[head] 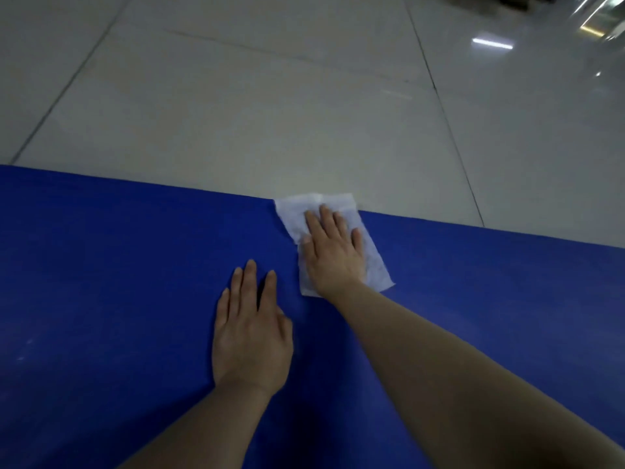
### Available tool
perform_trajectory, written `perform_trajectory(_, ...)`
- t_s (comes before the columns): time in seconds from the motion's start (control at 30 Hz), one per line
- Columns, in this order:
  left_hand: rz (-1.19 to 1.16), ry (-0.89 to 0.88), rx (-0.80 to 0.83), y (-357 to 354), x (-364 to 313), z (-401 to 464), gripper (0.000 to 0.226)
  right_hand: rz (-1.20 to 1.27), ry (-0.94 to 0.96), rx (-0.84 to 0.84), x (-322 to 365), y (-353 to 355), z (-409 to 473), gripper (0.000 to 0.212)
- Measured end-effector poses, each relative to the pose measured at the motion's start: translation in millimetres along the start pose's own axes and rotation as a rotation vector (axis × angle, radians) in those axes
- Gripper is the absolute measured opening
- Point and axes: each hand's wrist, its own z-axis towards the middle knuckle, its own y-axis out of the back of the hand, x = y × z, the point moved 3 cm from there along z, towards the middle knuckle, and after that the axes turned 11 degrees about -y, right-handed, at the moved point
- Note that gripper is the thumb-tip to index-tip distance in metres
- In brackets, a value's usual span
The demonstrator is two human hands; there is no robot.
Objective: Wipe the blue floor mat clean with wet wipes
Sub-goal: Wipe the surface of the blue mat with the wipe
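While the right hand (333, 250) presses flat, fingers straight, on the white rectangular wet wipe (373, 262) at the far edge of the blue floor mat (101, 265), the left hand (252, 336) rests open just beside it, so wiping seems underway and next calls for dragging the wipe back across uncleaned mat.

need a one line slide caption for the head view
Right hand presses a white wet wipe flat at the blue floor mat's far edge; left hand rests flat beside it.

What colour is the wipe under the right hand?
White, the wipe stands out against the blue mat; head view.
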Motion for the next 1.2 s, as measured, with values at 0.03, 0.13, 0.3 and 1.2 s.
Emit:
perform_trajectory(0.03,0.003,-0.010,-0.008,-1,1,1,0.057,-0.027,-0.027,-0.013,-13,3,8,0.051)
perform_trajectory(0.13,0.012,-0.017,-0.025,-3,2,0,0.057,-0.064,-0.175,-0.043,-74,17,26,0.052)
perform_trajectory(0.3,0.053,-0.014,-0.057,-6,2,2,0.057,0.015,-0.463,-0.091,-117,30,38,0.054)
perform_trajectory(1.2,0.085,-0.017,-0.070,-11,4,0,0.059,-0.143,0.097,-0.009,-18,-7,-29,0.054)
